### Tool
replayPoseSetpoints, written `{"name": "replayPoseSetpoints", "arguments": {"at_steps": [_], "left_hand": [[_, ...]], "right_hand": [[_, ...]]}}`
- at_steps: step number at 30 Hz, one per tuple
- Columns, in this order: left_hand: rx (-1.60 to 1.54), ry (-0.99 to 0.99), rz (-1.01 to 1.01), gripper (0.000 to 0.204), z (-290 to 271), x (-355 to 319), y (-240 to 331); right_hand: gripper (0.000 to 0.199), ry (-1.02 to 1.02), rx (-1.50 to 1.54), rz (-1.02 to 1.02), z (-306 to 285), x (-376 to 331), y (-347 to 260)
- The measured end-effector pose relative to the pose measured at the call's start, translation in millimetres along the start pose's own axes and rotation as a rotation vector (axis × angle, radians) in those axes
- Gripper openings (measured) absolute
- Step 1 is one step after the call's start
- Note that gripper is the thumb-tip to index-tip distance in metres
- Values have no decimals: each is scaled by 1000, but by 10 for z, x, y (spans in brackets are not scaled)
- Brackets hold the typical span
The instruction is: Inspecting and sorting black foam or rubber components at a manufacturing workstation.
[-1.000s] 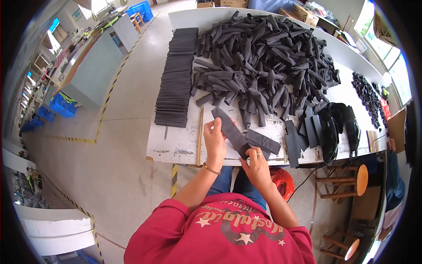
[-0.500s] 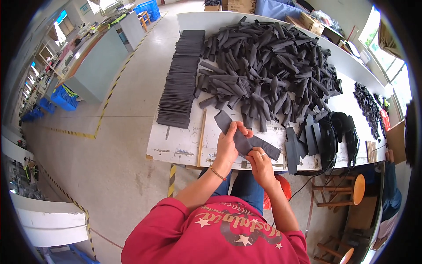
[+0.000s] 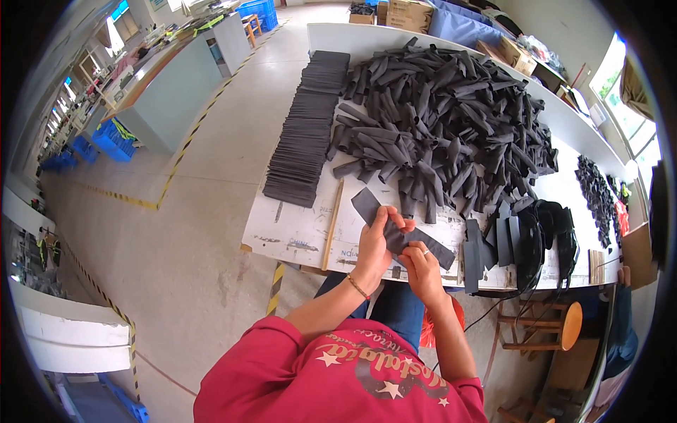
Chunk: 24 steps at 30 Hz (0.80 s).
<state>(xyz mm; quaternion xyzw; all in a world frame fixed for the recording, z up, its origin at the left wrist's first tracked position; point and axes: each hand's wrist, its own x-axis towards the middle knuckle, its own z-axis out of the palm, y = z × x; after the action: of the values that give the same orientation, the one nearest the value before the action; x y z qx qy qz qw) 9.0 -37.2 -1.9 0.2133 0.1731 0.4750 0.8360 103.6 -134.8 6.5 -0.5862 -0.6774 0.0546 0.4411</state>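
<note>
A dark grey fabric strip (image 3: 436, 245) is stretched slantwise between my two hands above the front of the white table (image 3: 282, 229). My left hand (image 3: 374, 247) pinches it near its middle, thumb on top. My right hand (image 3: 423, 273), with a ring, grips its lower edge nearer the right end; some fingertips are hidden by the cloth. Beyond my hands spreads a loose heap of similar rolled or folded dark pieces (image 3: 451, 120). To its left, a long neat row of flat dark pieces (image 3: 303, 134) runs away from me.
A thin wooden stick (image 3: 333, 225) lies left of my hands. On the right, several flat dark strips (image 3: 474, 257) lie beside black bundled pieces (image 3: 534, 243) with hanging cords. A wooden stool (image 3: 571, 326) stands below the table's right side. Another person's arm (image 3: 623, 310) shows at the right edge.
The whole view has shifted slightly, so the table appears a little lower and further right. Both hands keep hold of the strip, with only small finger movements.
</note>
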Motion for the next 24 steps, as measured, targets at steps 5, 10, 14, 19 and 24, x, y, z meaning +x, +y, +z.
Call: {"name": "replayPoseSetpoints", "arguments": {"at_steps": [5, 10, 14, 19, 24], "left_hand": [[-1, 29, -8, 30, 13, -28, -4], [-29, 40, -22, 30, 52, -58, 26], [-45, 38, -41, 29, 40, -57, 25], [-69, 33, -36, 28, 4, -50, 4], [-66, 24, -17, 28, 4, -59, -9]], "right_hand": [[15, -19, 17, 13, -3, 13, 6], [15, -27, 20, 11, 11, 32, 9], [10, -33, 29, 29, 4, 54, -3], [11, -43, 52, 43, 2, 84, -20], [10, -51, 53, 31, 4, 82, 11]]}}
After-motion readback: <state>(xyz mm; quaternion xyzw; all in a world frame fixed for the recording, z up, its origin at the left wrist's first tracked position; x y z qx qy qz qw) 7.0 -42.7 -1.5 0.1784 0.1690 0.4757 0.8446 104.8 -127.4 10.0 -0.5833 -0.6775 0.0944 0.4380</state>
